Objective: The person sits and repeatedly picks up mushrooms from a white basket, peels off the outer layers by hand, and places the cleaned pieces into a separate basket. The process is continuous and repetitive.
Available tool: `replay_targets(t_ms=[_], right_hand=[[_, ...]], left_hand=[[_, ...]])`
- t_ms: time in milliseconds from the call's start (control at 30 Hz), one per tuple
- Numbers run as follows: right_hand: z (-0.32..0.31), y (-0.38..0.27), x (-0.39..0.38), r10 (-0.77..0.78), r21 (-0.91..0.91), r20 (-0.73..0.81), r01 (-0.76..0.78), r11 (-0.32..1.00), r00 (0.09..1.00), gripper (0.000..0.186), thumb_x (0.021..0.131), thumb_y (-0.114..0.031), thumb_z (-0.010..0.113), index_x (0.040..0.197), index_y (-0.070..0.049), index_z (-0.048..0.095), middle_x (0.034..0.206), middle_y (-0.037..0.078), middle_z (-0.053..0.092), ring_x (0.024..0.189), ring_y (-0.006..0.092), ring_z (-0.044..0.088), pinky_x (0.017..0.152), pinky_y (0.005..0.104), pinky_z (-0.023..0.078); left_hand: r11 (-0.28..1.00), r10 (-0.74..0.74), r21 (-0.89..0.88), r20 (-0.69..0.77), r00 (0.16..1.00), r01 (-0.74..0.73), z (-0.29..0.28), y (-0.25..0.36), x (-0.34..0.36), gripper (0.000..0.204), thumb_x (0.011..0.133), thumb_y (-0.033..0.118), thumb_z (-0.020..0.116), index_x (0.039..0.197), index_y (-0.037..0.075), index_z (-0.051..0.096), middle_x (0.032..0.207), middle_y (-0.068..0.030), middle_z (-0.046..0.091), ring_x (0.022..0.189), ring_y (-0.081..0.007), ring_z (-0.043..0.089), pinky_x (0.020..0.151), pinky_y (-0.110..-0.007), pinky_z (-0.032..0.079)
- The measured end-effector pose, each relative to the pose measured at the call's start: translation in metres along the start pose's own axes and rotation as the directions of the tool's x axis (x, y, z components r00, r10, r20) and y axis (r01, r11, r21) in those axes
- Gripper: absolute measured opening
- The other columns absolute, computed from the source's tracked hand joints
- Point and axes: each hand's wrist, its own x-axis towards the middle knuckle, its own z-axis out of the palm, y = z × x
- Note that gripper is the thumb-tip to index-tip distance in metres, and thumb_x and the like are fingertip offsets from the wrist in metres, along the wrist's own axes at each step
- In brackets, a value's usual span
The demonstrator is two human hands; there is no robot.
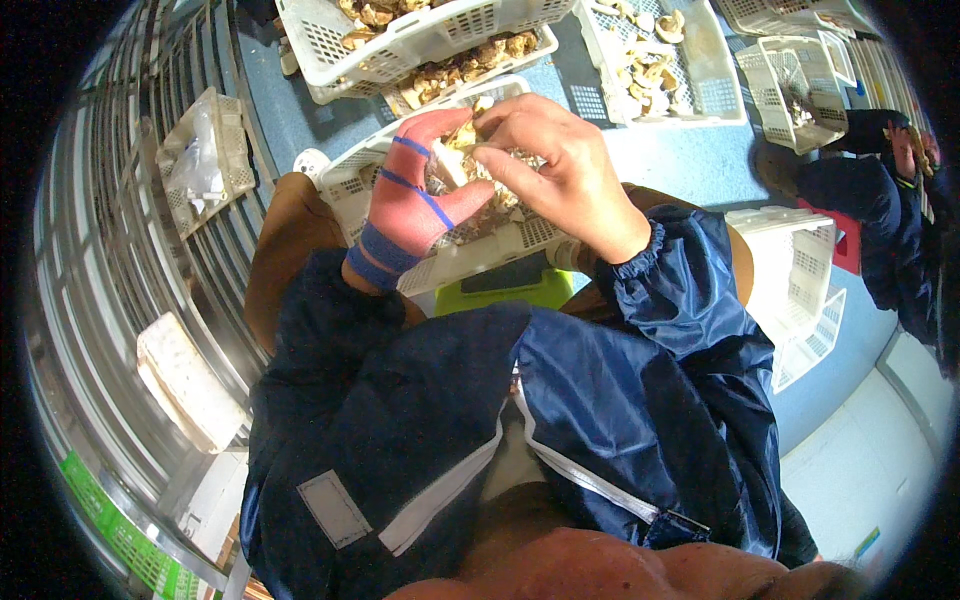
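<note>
My left hand, in a pink glove with blue bands on it, is curled round a pale, yellowish mushroom. From the other side my bare right hand pinches the same mushroom between thumb and fingers; part of it is hidden by them. Both hands are above a white perforated crate between my knees. Pale mushroom pieces lie in that crate, partly covered by my hands.
Ahead stand stacked white crates of brownish mushrooms. A crate to their right holds pale pieces. Metal racks run along my left. A lime-green object is below me. At far right, another person sits near crates.
</note>
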Motion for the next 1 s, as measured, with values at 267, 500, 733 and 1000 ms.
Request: replay_targets(t_ms=[267,500,733,1000], right_hand=[[0.004,0.005,-0.008,0.295,0.121,-0.032,-0.289,0.950,0.955,0.010,0.093,-0.007,0.071,0.092,0.002,0.068,0.096,0.011,0.074,0.087,0.0139,0.069,0.077,0.0293,0.055],[-0.014,0.015,0.000,0.323,-0.111,-0.196,-0.348,0.931,0.926,0.011,0.093,-0.009,0.071,0.094,0.002,0.069,0.079,0.006,0.069,0.074,0.0091,0.063,0.067,0.0260,0.052],[-0.025,0.015,0.001,0.380,-0.076,-0.151,-0.394,0.916,0.913,0.013,0.092,-0.010,0.071,0.092,0.002,0.068,0.079,0.007,0.067,0.072,0.0108,0.062,0.068,0.0267,0.051],[0.013,0.005,0.000,-0.001,0.090,-0.067,0.007,0.996,0.998,0.016,0.087,-0.014,0.072,0.082,-0.002,0.062,0.091,0.015,0.067,0.086,0.0337,0.067,0.074,0.0410,0.053]], left_hand=[[0.825,-0.359,-0.421,0.123,0.925,0.376,-0.002,-0.001,0.003,0.063,0.084,0.005,0.075,0.142,0.003,0.049,0.128,-0.0098,0.058,0.114,-0.0208,0.061,0.099,-0.035,0.050],[0.445,-0.393,-0.819,0.184,0.901,0.361,-0.014,-0.005,-0.002,0.061,0.096,0.030,0.063,0.147,0.003,0.044,0.131,-0.0147,0.057,0.115,-0.0290,0.062,0.097,-0.041,0.053],[0.063,-0.475,-0.940,0.266,0.839,0.334,-0.021,-0.012,0.005,0.071,0.093,0.040,0.066,0.151,0.006,0.041,0.147,-0.0189,0.050,0.128,-0.0361,0.054,0.102,-0.051,0.047],[0.099,-0.293,-0.962,0.218,0.931,0.256,0.005,-0.011,0.006,0.066,0.090,0.024,0.068,0.146,0.000,0.042,0.146,-0.0174,0.048,0.135,-0.0294,0.049,0.116,-0.045,0.038]])
